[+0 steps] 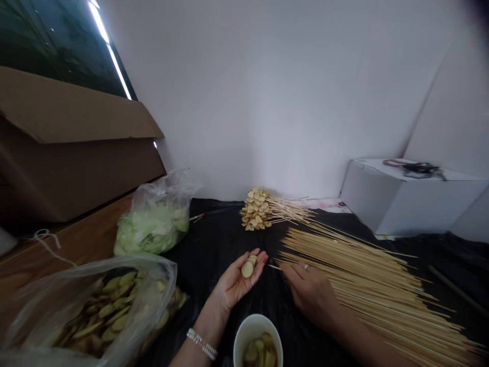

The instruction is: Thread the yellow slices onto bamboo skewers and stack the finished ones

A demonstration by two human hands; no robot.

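My left hand [236, 280] lies palm up and cups several pale potato slices [248, 268]. My right hand [311, 293], with a ring on one finger, rests at the near-left edge of a wide spread of bamboo skewers [367, 285]. One thin bamboo skewer [275, 266] pokes out from its fingertips toward my left palm, its tip just apart from the slices. Below my hands stands a white bowl [257, 339] holding more potato slices. A bundle of skewers threaded with slices [255, 209] lies farther ahead.
A clear plastic bag of sliced potato [103, 311] lies at the near left, and a bag of green leaves [153, 227] sits behind it. Black plastic sheeting [217, 239] covers the table. A cardboard box [72, 148] stands at the left, a white box [408, 204] at the right.
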